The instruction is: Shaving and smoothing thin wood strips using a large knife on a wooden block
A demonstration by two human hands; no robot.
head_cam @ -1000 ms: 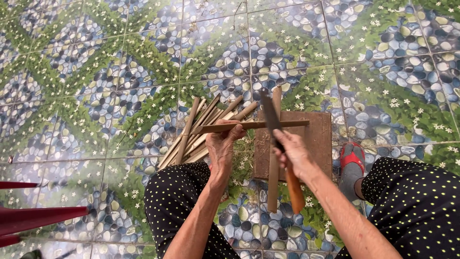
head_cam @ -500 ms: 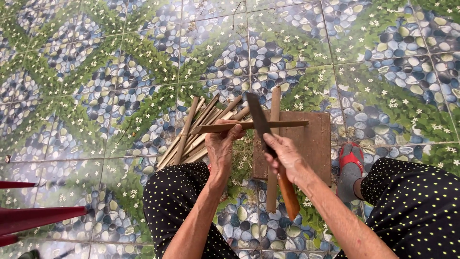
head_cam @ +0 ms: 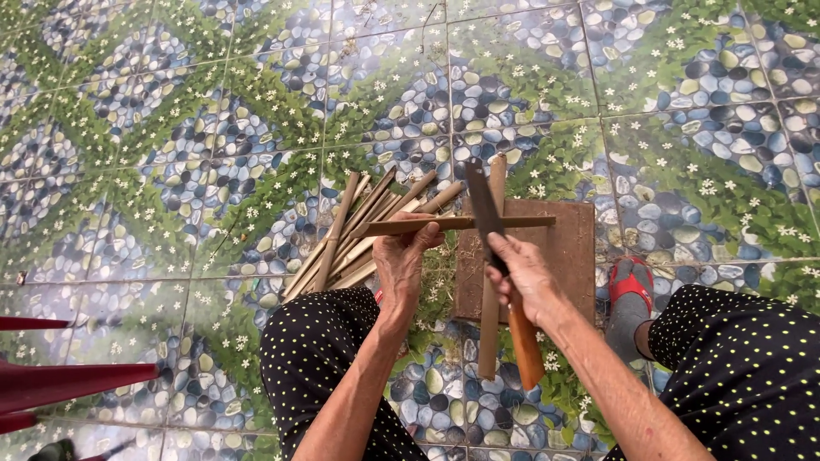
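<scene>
My left hand (head_cam: 401, 256) grips a thin bamboo strip (head_cam: 495, 224) and holds it level across a brown wooden board (head_cam: 571, 256). My right hand (head_cam: 525, 271) is closed on a cleaver's orange wooden handle (head_cam: 524, 345). Its dark blade (head_cam: 483, 201) points away from me and crosses the strip near its middle. A longer bamboo slat (head_cam: 489, 329) lies lengthwise under the blade on the board. A bundle of bamboo strips (head_cam: 359, 230) lies on the floor just left of my left hand.
The floor is tiled with a pebble and flower pattern (head_cam: 213, 111). My knees in black dotted trousers (head_cam: 320, 350) flank the board. A foot in a red sandal (head_cam: 630, 294) rests right of the board. Red plastic furniture legs (head_cam: 60, 384) stick in at lower left.
The cleaver blade has shifted slightly left along the strip and stays raised against it. My left hand keeps the strip in the same place.
</scene>
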